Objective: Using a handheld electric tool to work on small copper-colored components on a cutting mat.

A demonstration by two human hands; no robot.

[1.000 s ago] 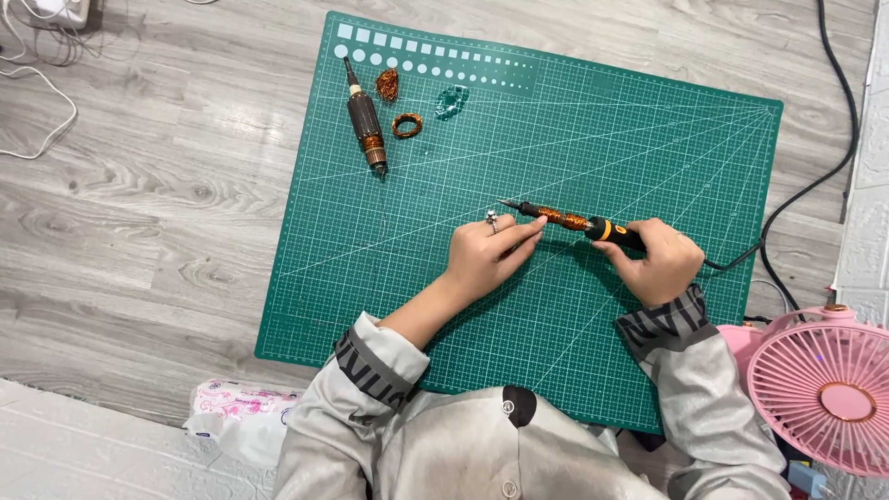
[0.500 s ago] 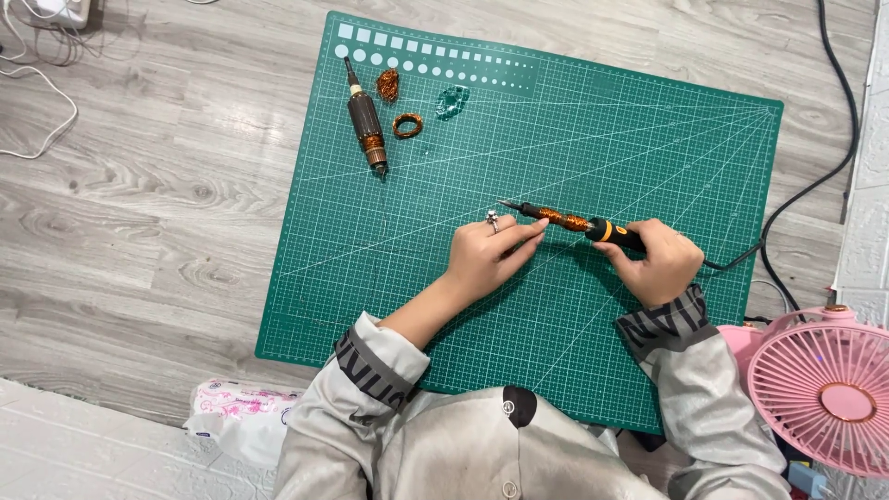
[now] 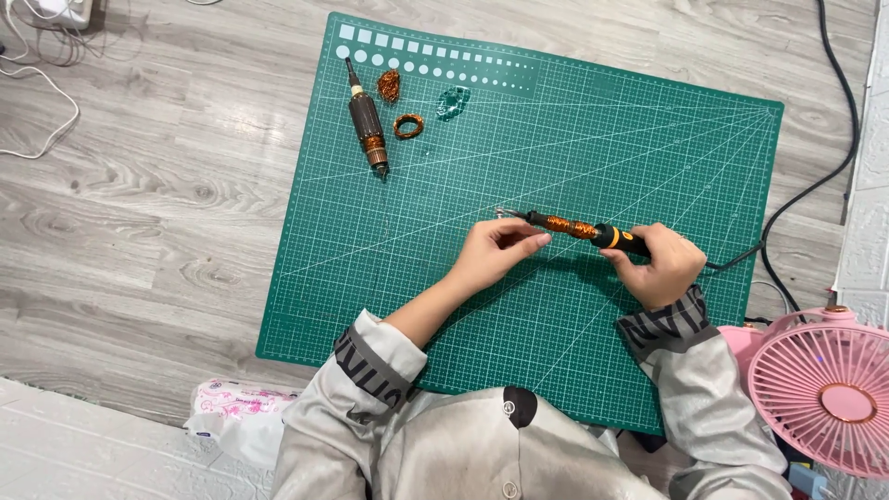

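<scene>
Right hand [image 3: 659,268] grips soldering iron [image 3: 583,230]; left hand [image 3: 495,252] perhaps touches it.

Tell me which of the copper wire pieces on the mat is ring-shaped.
The copper ring, right of the motor rotor, is a neat loop. The copper tangle above it is a loose clump.

Everything is placed relative to the cutting mat [image 3: 556,306], which lies on the floor [image 3: 167,231]. On its middle, the soldering iron [image 3: 579,229] lies between the left hand [image 3: 495,252] and right hand [image 3: 657,268]. On its far-left corner lie a motor rotor [image 3: 367,120], wire coil [image 3: 408,126] and wire tangle [image 3: 389,86]. A fan [image 3: 824,393] stands off its near-right corner, a packet [image 3: 236,412] off its near-left edge.
</scene>
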